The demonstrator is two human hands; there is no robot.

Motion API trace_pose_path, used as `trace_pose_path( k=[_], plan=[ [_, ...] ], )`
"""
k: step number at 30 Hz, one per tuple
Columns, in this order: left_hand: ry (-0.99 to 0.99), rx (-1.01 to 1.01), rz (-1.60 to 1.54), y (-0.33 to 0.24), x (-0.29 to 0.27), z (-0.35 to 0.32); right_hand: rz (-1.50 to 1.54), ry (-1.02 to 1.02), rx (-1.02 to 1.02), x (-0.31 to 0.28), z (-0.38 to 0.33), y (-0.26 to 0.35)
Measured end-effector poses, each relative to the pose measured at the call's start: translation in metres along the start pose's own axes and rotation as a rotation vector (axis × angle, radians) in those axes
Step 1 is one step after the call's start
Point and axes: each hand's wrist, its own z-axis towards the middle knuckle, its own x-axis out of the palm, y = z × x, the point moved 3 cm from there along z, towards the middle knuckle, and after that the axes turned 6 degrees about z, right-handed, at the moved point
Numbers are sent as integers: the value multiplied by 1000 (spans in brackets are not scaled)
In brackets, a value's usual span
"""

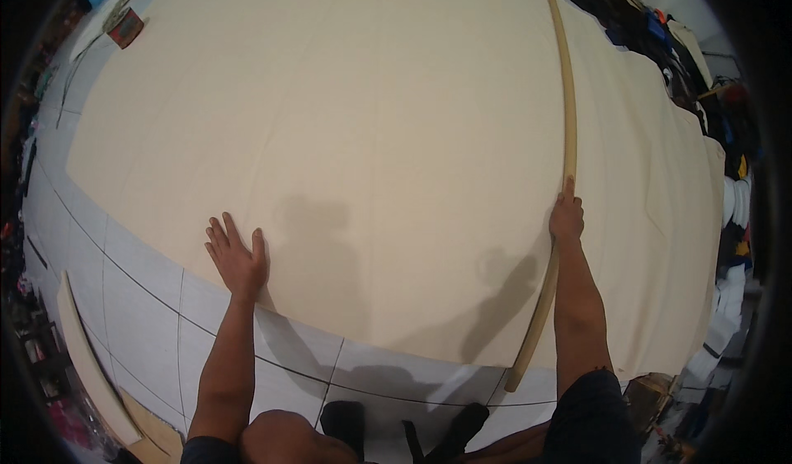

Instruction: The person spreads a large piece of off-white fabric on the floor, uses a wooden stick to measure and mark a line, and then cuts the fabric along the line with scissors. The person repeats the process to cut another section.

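Observation:
A large cream cloth (429, 117) lies spread over the floor in front of me. My left hand (239, 262) rests on its near left part, palm down with the fingers spread. A long wooden stick (567, 93) lies lengthwise across the right side of the cloth, its near end reaching past the cloth's near edge. My right hand (567, 218) is closed round the stick below its middle, the index finger stretched along it. Soft wrinkles run through the cloth to the right of the stick, while the larger part left of it looks mostly smooth.
Pale floor tiles (285, 353) show along the near and left edges. Dark piled fabric (643, 35) borders the far right, with white bundles (734, 204) below. A reddish container (125, 29) stands far left. A long pale board (89, 361) lies near left.

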Motion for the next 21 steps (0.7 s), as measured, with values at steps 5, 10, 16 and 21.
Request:
trace_pose_path(
  k=[5, 10, 16, 21],
  plan=[
    [-14, 8, 15, 13, 5, -1, 126, -10, 145, -3, -10, -27],
    [55, -76, -75, 6, -13, 14, 263, 33, 119, -35, -57, 4],
    [-146, -76, -221, -28, 8, 111, 423, 101, -256, -73, -106, 106],
    [-85, -165, -97, -35, 21, 127, 274, 112, -688, -81, -118, 259]
  ],
)
